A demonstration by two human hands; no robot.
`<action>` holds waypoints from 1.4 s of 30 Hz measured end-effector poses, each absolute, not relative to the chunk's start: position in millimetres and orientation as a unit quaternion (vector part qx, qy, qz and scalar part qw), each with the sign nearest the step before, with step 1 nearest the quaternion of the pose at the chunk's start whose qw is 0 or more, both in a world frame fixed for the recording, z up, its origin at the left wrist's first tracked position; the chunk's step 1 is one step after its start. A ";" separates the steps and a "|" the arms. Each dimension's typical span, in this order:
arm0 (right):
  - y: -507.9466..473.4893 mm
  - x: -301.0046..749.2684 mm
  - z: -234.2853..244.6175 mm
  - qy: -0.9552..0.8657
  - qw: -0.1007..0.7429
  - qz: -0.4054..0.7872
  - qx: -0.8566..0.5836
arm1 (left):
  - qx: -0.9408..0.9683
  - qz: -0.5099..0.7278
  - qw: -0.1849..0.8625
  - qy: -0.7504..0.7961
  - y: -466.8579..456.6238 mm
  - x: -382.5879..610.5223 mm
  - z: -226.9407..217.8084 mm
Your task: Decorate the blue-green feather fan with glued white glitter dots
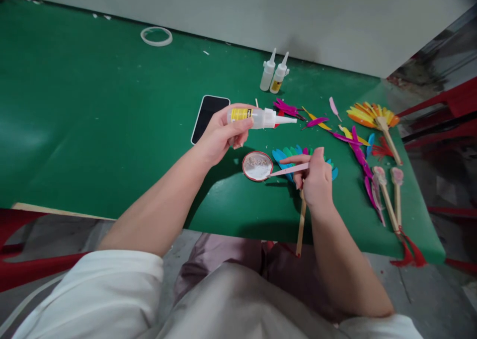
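My left hand [222, 134] is closed round a small clear glue bottle [261, 118] with a yellow label, held sideways with its nozzle pointing right. My right hand [315, 177] pinches a pale pink feather [288, 170] whose tip reaches into a small round red-rimmed dish [257, 166] of white stuff. Under the right hand lies a fan of blue and green feathers [285, 156] on a wooden stick [301, 224] that hangs over the table's front edge.
On the green table [93, 120] lie a black phone [208, 116], two upright glue bottles [274, 71], a white ring [156, 36], loose magenta and yellow feathers [335, 130], a finished orange-yellow fan [374, 118] and two sticks [389, 197] with red tassels. Red chairs stand at the right.
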State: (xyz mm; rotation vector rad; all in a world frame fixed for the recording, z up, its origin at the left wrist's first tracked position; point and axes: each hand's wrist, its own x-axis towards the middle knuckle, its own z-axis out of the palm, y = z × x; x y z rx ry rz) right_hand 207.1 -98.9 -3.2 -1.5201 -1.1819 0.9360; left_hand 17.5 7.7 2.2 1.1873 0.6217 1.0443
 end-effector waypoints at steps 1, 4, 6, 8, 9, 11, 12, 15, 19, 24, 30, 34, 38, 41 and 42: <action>-99.7 206.8 -2.7 -0.487 0.477 0.385 -0.622 | 0.527 0.461 0.659 0.276 7.8 17.5 1.7; -100.3 206.7 -3.8 -0.495 0.468 0.399 -0.614 | 0.537 0.457 0.655 0.273 8.3 17.1 0.2; -99.3 207.4 -6.0 -0.486 0.471 0.420 -0.605 | 0.539 0.458 0.653 0.272 8.4 16.8 -0.6; -97.8 208.7 -8.4 -0.472 0.484 0.439 -0.592 | 0.536 0.459 0.656 0.269 8.1 16.4 -0.9; -97.0 209.4 -9.4 -0.468 0.491 0.444 -0.586 | 0.532 0.460 0.658 0.267 7.8 16.3 -0.9; -95.8 210.9 -10.9 -0.463 0.502 0.443 -0.581 | 0.528 0.460 0.662 0.266 7.2 16.4 -0.7; -95.4 211.6 -11.4 -0.459 0.507 0.442 -0.580 | 0.528 0.459 0.663 0.268 7.0 16.5 -0.6; -94.6 213.0 -12.9 -0.452 0.525 0.452 -0.562 | 0.532 0.457 0.656 0.277 6.9 16.7 -0.5; -94.5 214.6 -14.6 -0.467 0.527 0.467 -0.535 | 0.547 0.456 0.643 0.281 7.7 16.5 -1.1; -95.6 215.8 -14.7 -0.492 0.509 0.467 -0.530 | 0.548 0.456 0.643 0.282 7.5 16.1 -1.2; -99.8 213.8 -9.7 -0.530 0.477 0.424 -0.558 | 0.542 0.455 0.650 0.276 7.2 16.5 -1.0; -102.9 212.0 -6.1 -0.579 0.439 0.325 -0.605 | 0.549 0.455 0.643 0.280 7.1 17.2 -0.6; -102.0 209.6 -6.3 -0.548 0.443 0.344 -0.620 | 0.535 0.457 0.656 0.271 7.1 17.3 -1.1; -99.4 207.8 -8.6 -0.533 0.461 0.358 -0.612 | 0.529 0.457 0.663 0.266 7.3 17.1 -1.5; -98.7 207.2 -9.4 -0.535 0.462 0.357 -0.610 | 0.528 0.458 0.664 0.266 7.2 17.2 -1.4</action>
